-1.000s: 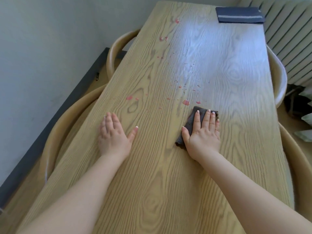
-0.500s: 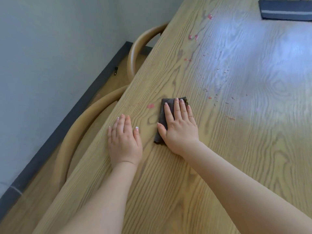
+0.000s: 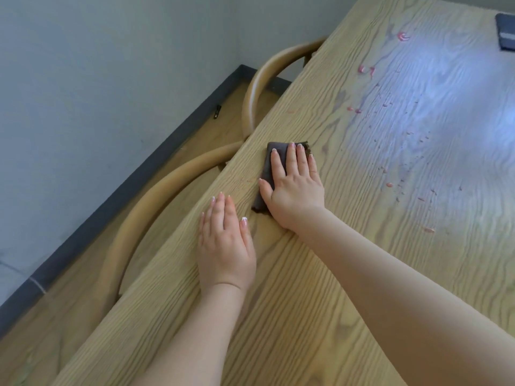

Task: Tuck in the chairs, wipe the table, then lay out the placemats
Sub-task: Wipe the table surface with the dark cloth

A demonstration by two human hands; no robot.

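Dark cloth [image 3: 274,152] under right hand [image 3: 292,188], fingers flat and straight, pressing; left hand [image 3: 225,246] flat on table [image 3: 348,274] at 7 o'clock of it.

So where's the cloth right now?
The cloth lies flat under the right hand, near the table's left edge, just ahead of the left hand.

Left hand [image 3: 224,246], right hand [image 3: 292,190]: bare, no rings, no watch, no bracelet visible. Nails short-to-medium, rounded, pale polish with white tips. Forearms bare, no sleeves in view.
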